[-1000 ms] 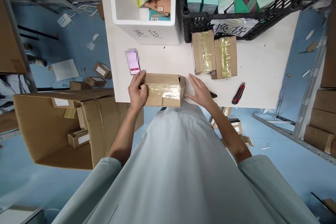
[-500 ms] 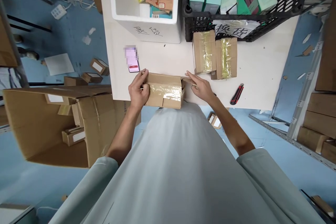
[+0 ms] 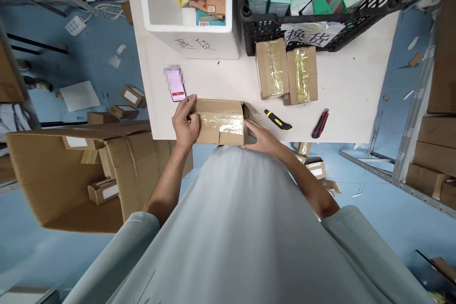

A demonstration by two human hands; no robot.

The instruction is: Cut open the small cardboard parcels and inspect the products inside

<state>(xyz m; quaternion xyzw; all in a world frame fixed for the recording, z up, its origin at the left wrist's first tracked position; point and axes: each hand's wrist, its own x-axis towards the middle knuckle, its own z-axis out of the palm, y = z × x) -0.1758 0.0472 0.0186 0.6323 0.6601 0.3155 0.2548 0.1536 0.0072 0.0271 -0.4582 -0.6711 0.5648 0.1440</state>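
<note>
A small taped cardboard box (image 3: 221,121) lies at the near edge of the white table (image 3: 356,90). My left hand (image 3: 185,121) grips its left end, fingers curled over the top. My right hand (image 3: 259,137) is at the box's right end, fingers against the opened end flap near the front corner. A phone (image 3: 175,84) with a pink screen lies just beyond my left hand. A yellow-and-black utility knife (image 3: 278,120) lies on the table just right of the box.
Two taped boxes (image 3: 287,73) stand behind; a red-and-black cutter (image 3: 319,124) lies right. A white foam bin (image 3: 185,9) and a black crate (image 3: 317,4) of teal cartons sit at the back. A large open carton (image 3: 71,171) stands on the floor to the left.
My right hand has moved from the box's far right corner down to its near right end. The end flap has come open, and the yellow knife has come into view.
</note>
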